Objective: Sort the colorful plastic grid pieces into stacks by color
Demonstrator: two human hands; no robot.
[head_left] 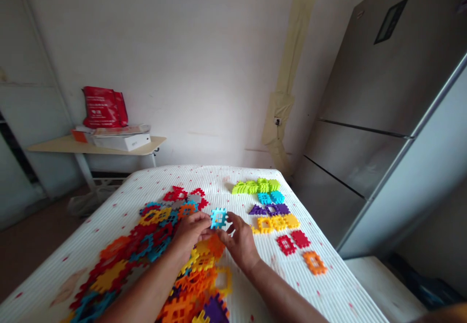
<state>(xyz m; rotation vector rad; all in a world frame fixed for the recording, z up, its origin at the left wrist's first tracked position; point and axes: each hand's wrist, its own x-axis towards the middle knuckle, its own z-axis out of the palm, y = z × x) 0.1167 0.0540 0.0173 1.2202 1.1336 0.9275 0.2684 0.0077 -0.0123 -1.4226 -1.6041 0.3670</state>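
A light blue interlocking plastic tile (218, 218) with a window-like cutout is held up over the table. My left hand (195, 230) is closed, pinching the tile's left edge between thumb and fingers. On the other side, my right hand (239, 239) has its thumb and fingertips closed at the right edge of the same tile. Below and to the left of the hands spreads a mixed heap of tiles (197, 281) in orange, yellow, red, blue and purple. Some of the heap is hidden by my left forearm.
Sorted at the right are lime green tiles (255, 187), blue tiles (271, 197), purple tiles (272, 209), yellow tiles (279, 223), two red tiles (300, 239) and one orange tile (314, 262). A fridge (350, 118) stands right of the table (292, 294); a side desk (69, 144) holds a red bag (104, 107).
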